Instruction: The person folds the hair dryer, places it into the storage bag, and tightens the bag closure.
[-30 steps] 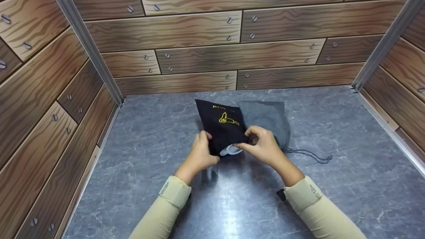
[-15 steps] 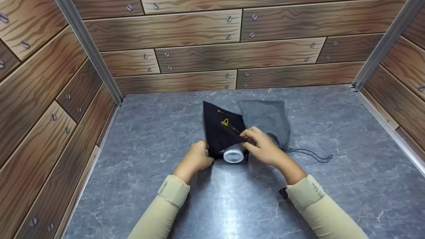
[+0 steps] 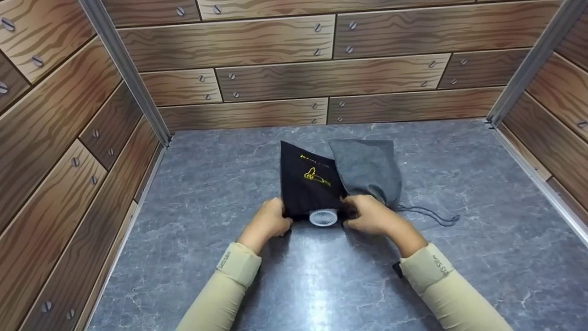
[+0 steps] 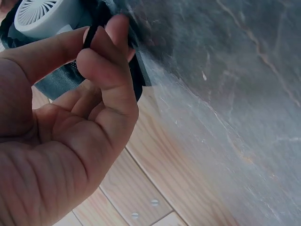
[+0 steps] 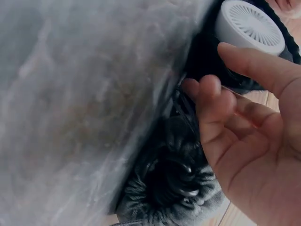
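Observation:
A black cloth bag [image 3: 308, 188] with a yellow hair-dryer print lies with its mouth toward me. Out of the mouth shows the round, white, slotted end of a hair dryer [image 3: 323, 217]; the rest is hidden inside. My left hand [image 3: 270, 218] pinches the left edge of the mouth, and the left wrist view shows a black strip [image 4: 96, 26] between thumb and finger. At the right corner of the mouth is my right hand [image 3: 370, 214]. Its thumb [image 5: 244, 56] lies over the black cloth beside the dryer, apart from the bent fingers [image 5: 214, 101].
A grey drawstring bag [image 3: 367, 161] lies right behind the black one, its cord [image 3: 432, 213] trailing right. Its gathered mouth [image 5: 136, 202] shows dark, shiny loops inside. Wood-patterned walls [image 3: 275, 37] enclose the grey marbled tabletop [image 3: 206, 184] at the back and sides.
The bag's mouth flap, raised by my right hand, has come down, and the dryer's white end now shows fully. My right hand has moved down to the right corner; the left has lowered slightly.

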{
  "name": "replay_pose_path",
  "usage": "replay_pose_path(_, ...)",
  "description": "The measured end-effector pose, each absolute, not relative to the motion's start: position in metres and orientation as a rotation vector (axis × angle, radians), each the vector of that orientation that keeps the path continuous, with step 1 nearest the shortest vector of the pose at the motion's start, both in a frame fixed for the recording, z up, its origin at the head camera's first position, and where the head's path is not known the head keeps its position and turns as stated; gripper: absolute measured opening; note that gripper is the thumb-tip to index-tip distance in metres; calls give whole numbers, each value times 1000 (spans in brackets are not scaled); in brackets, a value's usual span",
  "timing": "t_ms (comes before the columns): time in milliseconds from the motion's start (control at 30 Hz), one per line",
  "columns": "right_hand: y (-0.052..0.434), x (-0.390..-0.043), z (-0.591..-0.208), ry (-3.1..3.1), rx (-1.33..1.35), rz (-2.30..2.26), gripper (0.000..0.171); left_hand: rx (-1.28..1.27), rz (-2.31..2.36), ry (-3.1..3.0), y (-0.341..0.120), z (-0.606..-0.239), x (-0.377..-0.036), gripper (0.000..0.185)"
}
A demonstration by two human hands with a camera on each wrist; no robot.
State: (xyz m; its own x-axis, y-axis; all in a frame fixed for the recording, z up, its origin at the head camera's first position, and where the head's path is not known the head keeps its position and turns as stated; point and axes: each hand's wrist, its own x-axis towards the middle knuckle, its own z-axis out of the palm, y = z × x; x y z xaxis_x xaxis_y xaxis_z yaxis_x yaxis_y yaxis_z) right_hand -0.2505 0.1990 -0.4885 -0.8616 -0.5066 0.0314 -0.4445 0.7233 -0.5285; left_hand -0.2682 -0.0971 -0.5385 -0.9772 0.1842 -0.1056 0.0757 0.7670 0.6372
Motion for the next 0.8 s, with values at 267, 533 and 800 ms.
replay_pose_path(267,193,-250,-490,2825,-636,-839,16,225,927,2828,-102,-541,-269,24)
replay_pose_path(533,193,-253,-490,2806,-670,-771,22,182,921,2775,-100,-500,-248,38)
replay_pose_path(800,205,-252,-487,2797,-784,-877,20,354,940,2755,-103,-471,-234,47)
